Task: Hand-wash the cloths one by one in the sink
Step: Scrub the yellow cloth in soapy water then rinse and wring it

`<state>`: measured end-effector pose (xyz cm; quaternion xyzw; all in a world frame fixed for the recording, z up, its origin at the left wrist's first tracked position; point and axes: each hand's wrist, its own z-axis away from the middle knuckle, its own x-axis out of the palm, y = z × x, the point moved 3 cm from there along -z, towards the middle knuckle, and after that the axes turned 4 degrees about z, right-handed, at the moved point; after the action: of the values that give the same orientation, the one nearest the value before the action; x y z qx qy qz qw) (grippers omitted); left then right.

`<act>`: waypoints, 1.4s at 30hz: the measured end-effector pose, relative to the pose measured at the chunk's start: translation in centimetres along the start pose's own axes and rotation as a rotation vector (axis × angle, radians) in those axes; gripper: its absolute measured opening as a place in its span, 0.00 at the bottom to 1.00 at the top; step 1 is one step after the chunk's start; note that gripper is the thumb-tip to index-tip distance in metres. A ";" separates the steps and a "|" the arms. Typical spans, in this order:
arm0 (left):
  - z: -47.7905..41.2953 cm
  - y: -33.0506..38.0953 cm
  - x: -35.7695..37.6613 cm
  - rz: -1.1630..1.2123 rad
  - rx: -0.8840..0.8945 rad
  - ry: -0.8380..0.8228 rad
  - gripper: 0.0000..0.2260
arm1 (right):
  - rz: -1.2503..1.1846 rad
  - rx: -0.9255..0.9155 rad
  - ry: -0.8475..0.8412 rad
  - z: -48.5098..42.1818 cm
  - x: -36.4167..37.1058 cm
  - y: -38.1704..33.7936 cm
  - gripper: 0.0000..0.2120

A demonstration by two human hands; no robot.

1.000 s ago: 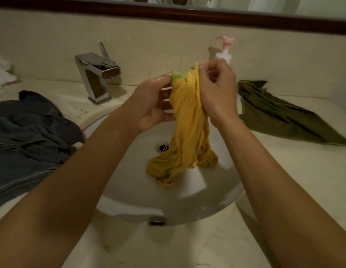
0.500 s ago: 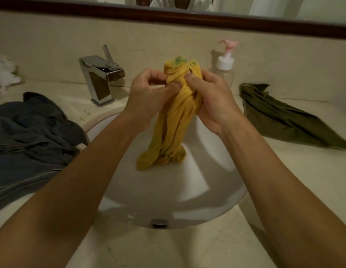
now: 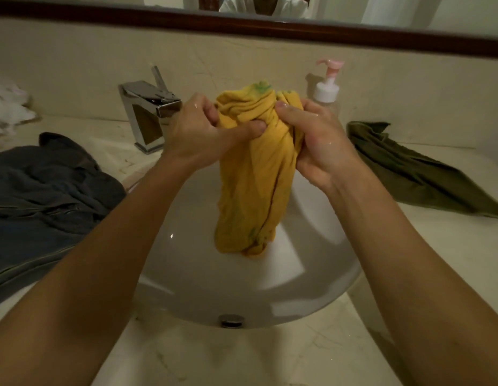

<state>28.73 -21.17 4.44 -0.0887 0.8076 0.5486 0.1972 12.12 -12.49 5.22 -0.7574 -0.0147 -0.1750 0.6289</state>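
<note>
Your left hand (image 3: 203, 135) and right hand (image 3: 311, 143) grip the yellow cloth (image 3: 256, 176) bunched near its top; it hangs limp, probably wet and heavy.

The yellow cloth (image 3: 253, 185) hides the bottom of the sink (image 3: 214, 288) and most fingers of the left hand (image 3: 197, 135) and right hand (image 3: 314, 146) gripping it. The right hand covers the body of the soap bottle (image 3: 326, 90) at the back edge of the counter (image 3: 409, 246). The frame crops the grey garment (image 3: 41, 196) and green cloth (image 3: 415, 174).

Head-worn, facing down, close over sink (image 3: 203, 296).
</note>
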 end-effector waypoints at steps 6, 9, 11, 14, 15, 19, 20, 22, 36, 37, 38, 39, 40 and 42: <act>0.1 0.3 1.5 0.092 -0.083 -0.219 0.27 | 0.027 -0.014 -0.023 -0.2 -0.1 0.2 0.12; 0.1 0.6 1.2 0.113 -0.029 -0.303 0.28 | 0.076 -0.008 -0.044 -0.1 -0.2 0.0 0.15; 0.2 0.5 0.8 0.153 0.003 -0.359 0.23 | 0.106 -0.008 -0.075 0.1 -0.3 -0.1 0.15; 0.5 0.3 0.7 0.245 -0.030 -0.365 0.13 | 0.162 -0.040 -0.063 0.0 -0.5 -0.2 0.15; 0.5 0.4 0.8 0.233 -0.034 -0.335 0.11 | 0.197 -0.052 -0.052 0.0 -0.7 -0.4 0.16; 0.5 0.1 0.7 0.216 -0.042 -0.172 0.07 | 0.369 0.031 -0.134 0.5 -1.9 -1.4 0.17; 0.4 -0.2 0.4 0.234 -0.043 -0.132 0.08 | 0.398 0.055 -0.144 0.6 -2.5 -1.8 0.17; 0.0 -0.8 -0.2 0.266 -0.066 -0.082 0.07 | 0.427 0.047 -0.071 0.4 -3.8 -2.5 0.13; -0.3 -0.8 -0.6 0.763 -0.240 -0.161 0.06 | 0.573 -0.068 0.164 -0.7 -5.5 -0.8 0.22; -0.1 -0.4 0.0 0.822 -0.221 -0.218 0.04 | 0.597 -0.063 0.080 -0.7 -4.5 -0.2 0.25; 0.3 0.1 0.9 0.871 -0.212 -0.273 0.06 | 0.648 -0.064 -0.007 -0.7 -3.5 0.6 0.28; 0.7 0.5 1.8 0.908 -0.212 -0.318 0.08 | 0.709 -0.069 -0.088 -0.6 -2.4 1.3 0.30; 1.2 0.9 2.6 0.918 -0.214 -0.352 0.10 | 0.754 -0.078 -0.162 -0.6 -1.4 2.2 0.29; 1.8 1.0 4.0 0.897 -0.231 -0.376 0.10 | 0.816 -0.106 -0.203 -0.5 -0.4 3.4 0.25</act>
<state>25.15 -18.86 3.10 0.3465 0.6507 0.6718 0.0727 12.45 -13.60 1.94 -0.7459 0.2335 0.1632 0.6020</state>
